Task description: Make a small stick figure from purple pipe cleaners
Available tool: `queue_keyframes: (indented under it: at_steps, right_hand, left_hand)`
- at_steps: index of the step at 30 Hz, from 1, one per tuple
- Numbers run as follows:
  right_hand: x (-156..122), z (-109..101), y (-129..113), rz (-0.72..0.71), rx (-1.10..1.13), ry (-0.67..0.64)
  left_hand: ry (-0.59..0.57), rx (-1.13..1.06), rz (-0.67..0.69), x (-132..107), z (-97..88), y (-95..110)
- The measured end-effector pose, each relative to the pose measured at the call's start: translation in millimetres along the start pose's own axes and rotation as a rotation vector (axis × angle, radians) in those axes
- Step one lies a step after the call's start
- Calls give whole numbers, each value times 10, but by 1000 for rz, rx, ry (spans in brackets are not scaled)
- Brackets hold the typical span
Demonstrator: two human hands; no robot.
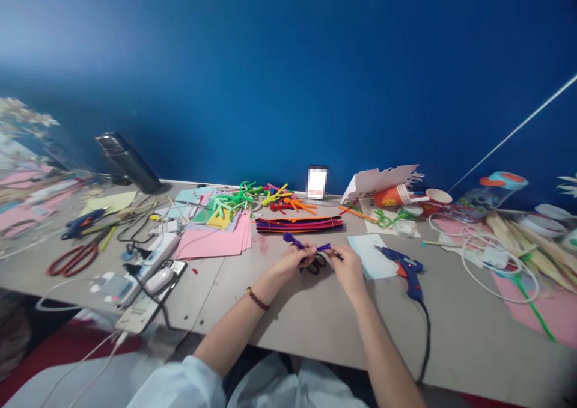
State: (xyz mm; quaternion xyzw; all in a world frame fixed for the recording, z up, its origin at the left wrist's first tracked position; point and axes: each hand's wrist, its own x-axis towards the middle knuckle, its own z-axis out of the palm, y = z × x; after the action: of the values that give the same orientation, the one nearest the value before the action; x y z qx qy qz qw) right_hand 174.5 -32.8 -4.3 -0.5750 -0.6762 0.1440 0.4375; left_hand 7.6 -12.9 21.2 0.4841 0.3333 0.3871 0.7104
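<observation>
Both my hands meet over the middle of the grey table [469, 330]. My left hand [292, 262] is closed in a pinch on a purple pipe cleaner [295, 241] that sticks up and to the left. My right hand [347, 266] is closed on the other end of that pipe cleaner, near a short twisted part between the hands. Small black-handled scissors [317, 264] lie on the table just under my fingers. A stack of straight pipe cleaners [299, 223] in dark red, purple and orange lies right behind the hands.
A blue glue gun [407, 271] with a black cord lies right of my right hand on pale paper. Pink paper sheets [215, 240] and a heap of bent pipe-cleaner figures [252, 199] sit left and behind. Red scissors [74, 258], a power strip [151, 262], paper cups [392, 196] and white cable [487, 258] crowd the sides.
</observation>
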Motion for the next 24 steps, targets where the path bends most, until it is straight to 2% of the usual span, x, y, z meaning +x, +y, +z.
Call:
queue_keyframes:
  at_steps: [3, 6, 12, 16, 18, 20, 24]
  right_hand:
    - [28, -54, 29, 17, 6, -50]
    - [62, -122, 30, 1, 5, -98]
    - [65, -138, -23, -149, -77, -42]
    - [39, -87, -100, -179, -30, -17]
    - [30, -72, -133, -176, 7, -11]
    - [24, -66, -152, -167, 41, 2]
    - [19, -73, -158, -136, 73, 46]
  left_hand:
    - [-87, 161, 17, -47, -11, 89]
    - [-113, 266, 43, -67, -26, 122]
    - [78, 439, 90, 28, -93, -88]
    - [279, 354, 158, 99, -119, -184]
    - [338, 253, 194, 111, -120, -180]
    - [353, 163, 176, 111, -119, -156]
    - [313, 117, 31, 105, -117, -105]
